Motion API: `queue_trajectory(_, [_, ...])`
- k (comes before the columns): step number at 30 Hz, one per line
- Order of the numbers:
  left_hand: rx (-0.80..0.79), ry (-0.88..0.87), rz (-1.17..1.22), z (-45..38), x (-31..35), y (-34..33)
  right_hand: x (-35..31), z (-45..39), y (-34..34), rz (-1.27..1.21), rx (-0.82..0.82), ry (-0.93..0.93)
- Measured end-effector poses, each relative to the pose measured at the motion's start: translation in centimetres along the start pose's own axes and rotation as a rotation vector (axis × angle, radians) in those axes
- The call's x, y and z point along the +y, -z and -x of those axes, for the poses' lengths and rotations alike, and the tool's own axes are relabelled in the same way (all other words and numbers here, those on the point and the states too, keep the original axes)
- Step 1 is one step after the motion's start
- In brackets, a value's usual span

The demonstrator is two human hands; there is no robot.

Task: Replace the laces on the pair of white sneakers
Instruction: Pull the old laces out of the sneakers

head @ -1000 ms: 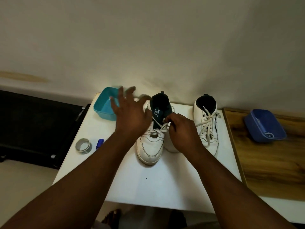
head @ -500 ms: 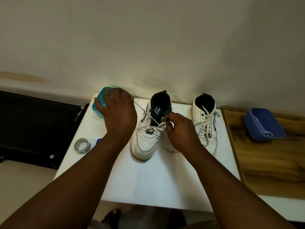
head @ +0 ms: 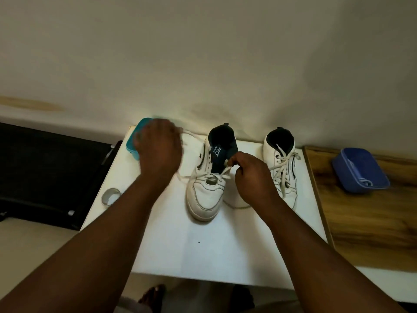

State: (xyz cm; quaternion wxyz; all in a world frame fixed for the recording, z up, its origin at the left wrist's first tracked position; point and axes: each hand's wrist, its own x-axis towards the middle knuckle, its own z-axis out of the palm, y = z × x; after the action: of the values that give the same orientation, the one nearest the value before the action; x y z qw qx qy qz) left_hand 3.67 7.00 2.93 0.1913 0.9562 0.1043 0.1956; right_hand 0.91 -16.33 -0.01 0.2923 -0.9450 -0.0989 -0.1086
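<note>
Head view: my left hand (head: 158, 150), blurred, seemed to grip a lace (head: 191, 133) end; my right hand (head: 250, 175) pinched the lace at the left sneaker (head: 206, 195) on the surface (head: 203, 249). Only its lowest eyelets stayed threaded; the right sneaker (head: 283, 168) stayed fully laced.

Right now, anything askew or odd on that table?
Only the left sneaker: its lace is half out, upper eyelets bare, tongue pulled up, a loose strand running toward the left hand. The right sneaker is fully laced. That fits re-lacing. No spills or damage visible.
</note>
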Motion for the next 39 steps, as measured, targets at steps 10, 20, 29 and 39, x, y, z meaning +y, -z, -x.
queue_trajectory(10, [-0.182,-0.046,-0.027,2.4,1.7,-1.2,-0.6,0.2,0.3,0.074,-0.006,-0.017])
queue_trajectory(20, [-0.434,-0.028,0.076,3.6,4.2,-3.1,-1.2,0.4,0.3,0.104,-0.171,0.002])
queue_trajectory(29, [-0.470,-0.097,0.062,2.1,2.9,-2.0,0.2,0.0,1.1,0.028,-0.171,-0.101])
queue_trajectory(39, [-0.511,-0.140,0.171,2.4,2.8,-2.2,-3.5,0.9,-1.3,0.296,-0.226,-0.043])
